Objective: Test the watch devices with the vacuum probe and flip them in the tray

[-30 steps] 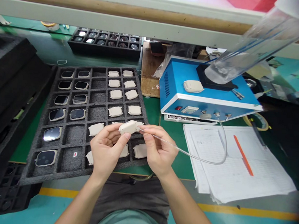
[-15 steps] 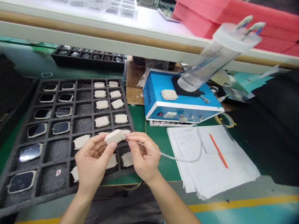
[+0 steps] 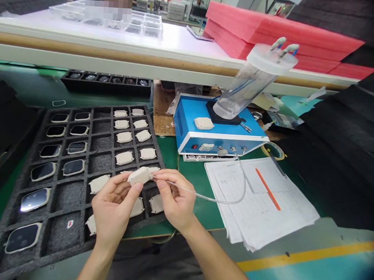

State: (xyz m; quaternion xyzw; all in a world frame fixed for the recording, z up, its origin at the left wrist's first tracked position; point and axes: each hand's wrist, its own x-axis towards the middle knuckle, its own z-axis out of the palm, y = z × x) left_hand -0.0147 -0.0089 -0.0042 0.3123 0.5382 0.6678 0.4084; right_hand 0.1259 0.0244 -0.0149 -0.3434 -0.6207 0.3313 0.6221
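Between thumb and fingers, my left hand (image 3: pixel 113 199) holds a beige watch case (image 3: pixel 139 176) above the foam tray (image 3: pixel 83 218). My right hand (image 3: pixel 177 197) pinches the end of a clear thin tube (image 3: pixel 208 198) against the case's right side; the exact contact is too small to make out. The tube curves back to the front of a blue box (image 3: pixel 218 141). In the tray, watches with dark screens (image 3: pixel 43 171) fill the left columns, and beige cases (image 3: pixel 124 157) lie in the right ones.
Another beige case (image 3: pixel 204 123) and a tilted clear cylinder (image 3: pixel 245 86) are on the blue box. Papers (image 3: pixel 252 211) with an orange strip (image 3: pixel 268 189) lie to the right. A white shelf (image 3: pixel 122 66) crosses behind, bearing red foam (image 3: pixel 238 29).
The view has tilted up slightly, showing more of the room behind, including a distant person. Both hands keep their hold on the case and tube.
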